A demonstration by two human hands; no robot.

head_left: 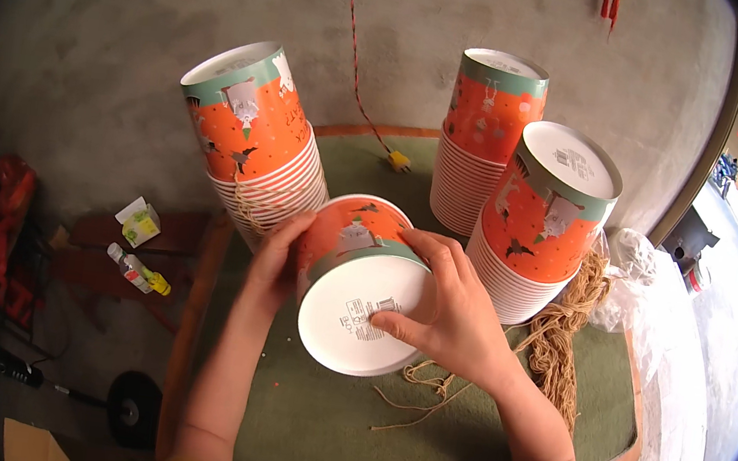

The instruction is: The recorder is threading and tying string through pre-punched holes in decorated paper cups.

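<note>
Both my hands hold an orange and green paper bucket [348, 316] over the table, its white base tilted toward me. My left hand [276, 254] is against its left side, the fingertips partly hidden behind it. My right hand [456, 312] grips the right side, with the thumb across the base and the fingers on the printed wall. Just beyond, a tall stack of matching upside-down buckets [246, 135] leans at the left, with string around its lower rims. Another bucket stack [543, 221] stands close on the right, and a third stack [489, 134] is behind it.
A bundle of brown twine [564, 340] trails across the green tabletop [312, 447]. Clear plastic bags [630, 284] lie at the right edge. A yellow plug [399, 161] hangs on a red cord near the wall. Left, a bottle [135, 270] and small carton [139, 223] rest on a bench.
</note>
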